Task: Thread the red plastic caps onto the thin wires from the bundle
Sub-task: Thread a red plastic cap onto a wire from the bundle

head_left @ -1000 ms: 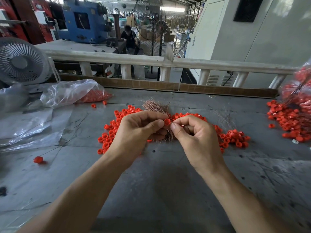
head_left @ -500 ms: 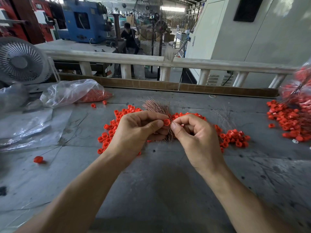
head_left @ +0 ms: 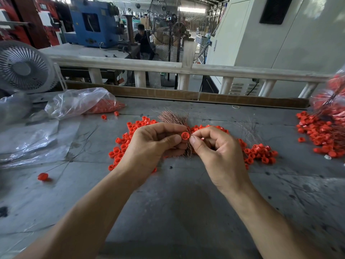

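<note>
Caps and wires share a grey worktop (head_left: 177, 212) that fills the lower view, its far edge bounded by a pale railing (head_left: 233, 71). At ten o'clock lies a clear plastic bag (head_left: 80, 101) on its side, holding a heap of red caps at its right end; two more caps sit loose just outside its mouth. At nine o'clock flat plastic sheets (head_left: 31, 143) lie spread, with a white fan (head_left: 23, 68) behind them. At three o'clock a second bag (head_left: 330, 98) holds red caps with thin wires poking out, and a pile (head_left: 321, 133) spills from it onto the worktop. Loose red caps (head_left: 259, 153) lie scattered around both hands at the centre. A coppery wire bundle (head_left: 174, 117) fans out at twelve o'clock behind the hands. The left hand (head_left: 149, 146) pinches one red cap (head_left: 185, 136) between thumb and forefinger, open side facing the camera. The right hand (head_left: 218, 154) has thumb and forefinger pinched together just beside that cap; the wire between them is too thin to make out. One capped wire (head_left: 43, 176) lies alone at eight o'clock.
</note>
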Tool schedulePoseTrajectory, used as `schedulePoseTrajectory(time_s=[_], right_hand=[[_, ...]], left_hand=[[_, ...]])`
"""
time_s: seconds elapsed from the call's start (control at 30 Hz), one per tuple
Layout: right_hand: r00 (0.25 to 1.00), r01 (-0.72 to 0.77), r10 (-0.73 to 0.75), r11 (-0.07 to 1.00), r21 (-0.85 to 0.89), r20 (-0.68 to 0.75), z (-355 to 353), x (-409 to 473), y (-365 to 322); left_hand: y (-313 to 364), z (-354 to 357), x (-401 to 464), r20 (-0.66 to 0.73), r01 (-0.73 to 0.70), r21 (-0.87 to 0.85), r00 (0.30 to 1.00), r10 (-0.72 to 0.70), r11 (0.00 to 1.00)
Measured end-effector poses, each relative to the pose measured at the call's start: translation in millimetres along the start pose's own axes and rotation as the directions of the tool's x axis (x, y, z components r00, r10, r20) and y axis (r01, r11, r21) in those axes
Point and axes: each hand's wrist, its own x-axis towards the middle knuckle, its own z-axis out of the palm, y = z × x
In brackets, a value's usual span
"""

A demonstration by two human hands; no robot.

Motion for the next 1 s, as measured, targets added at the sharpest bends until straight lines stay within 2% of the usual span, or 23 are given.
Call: schedulePoseTrajectory(time_s=[0.6, 1.0], right_hand=[[1.000, -0.010, 0.009, 1.000, 0.028, 0.021, 1.4, 0.1, 2.5], [0.998, -0.058, 0.057, 0.994, 0.091, 0.020, 1.0, 2.3, 1.0]], left_hand=[[-4.5, -7.1, 3.4, 0.103, 0.020, 0.049, 0.994, -0.025, 0.999], [-2.1, -6.0, 1.6, 0.143, 0.012, -0.001, 0.990, -0.012, 1.000]])
